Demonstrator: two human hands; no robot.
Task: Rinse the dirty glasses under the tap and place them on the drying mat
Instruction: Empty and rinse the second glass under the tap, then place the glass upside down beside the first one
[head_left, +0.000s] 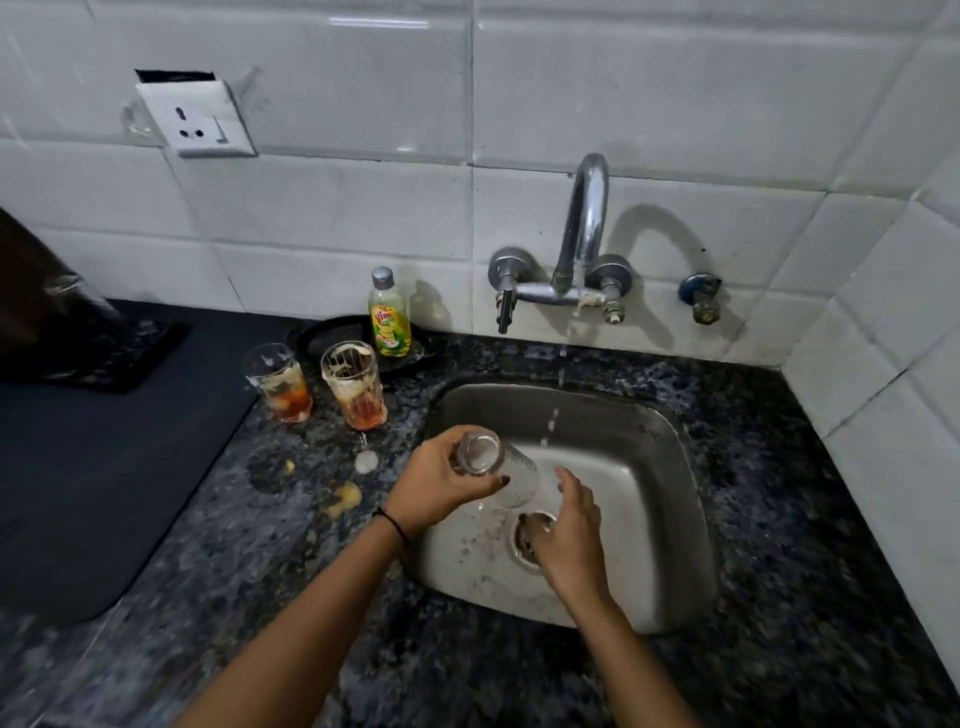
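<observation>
My left hand (441, 480) grips a clear glass (501, 470) by its base, tilted on its side over the steel sink (670, 467), its mouth toward the drain. My right hand (563, 530) is at the mouth end of that glass, fingers bent over the drain; whether it touches the glass is unclear. Water runs in a thin stream from the chrome tap (584, 228) and falls just right of the glass. Two dirty glasses (283, 382) (356, 384) with foam and orange residue stand upright on the counter left of the sink. The dark drying mat (93, 467) lies at the left.
A yellow dish-soap bottle (389, 314) stands on a black tray (332, 335) behind the dirty glasses. Spilled blobs (343, 499) lie on the speckled granite counter (779, 519). A dark object (47, 296) sits at the far left. White tiled walls close the back and right.
</observation>
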